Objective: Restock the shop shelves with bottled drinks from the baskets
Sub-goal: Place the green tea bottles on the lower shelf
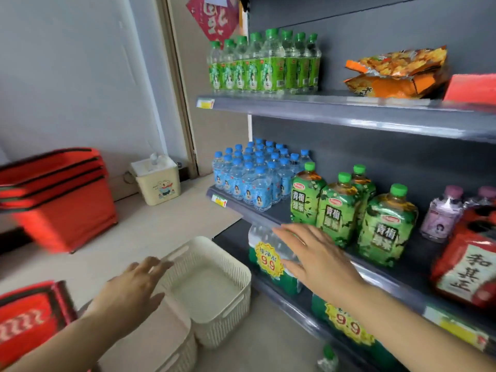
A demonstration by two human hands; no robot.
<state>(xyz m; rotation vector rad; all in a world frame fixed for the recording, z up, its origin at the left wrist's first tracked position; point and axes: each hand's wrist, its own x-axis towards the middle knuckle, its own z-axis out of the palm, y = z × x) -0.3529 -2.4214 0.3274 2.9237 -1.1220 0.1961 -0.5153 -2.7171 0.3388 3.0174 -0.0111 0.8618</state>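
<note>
A cream plastic basket stands on the floor in front of the shelving, with nothing inside it. A second cream basket sits nearer me, partly behind my left arm. My left hand hovers over the two baskets with fingers spread, holding nothing. My right hand reaches out flat in front of the middle shelf, also holding nothing. On that shelf stand several blue-capped water bottles and green tea bottles. Green-capped bottles fill the upper shelf.
Packs of water with 9.9 price tags lie on the bottom shelf. Stacked red baskets stand at left, another red basket at lower left. A small cream bin sits by the door frame. Snack bags lie on the upper shelf.
</note>
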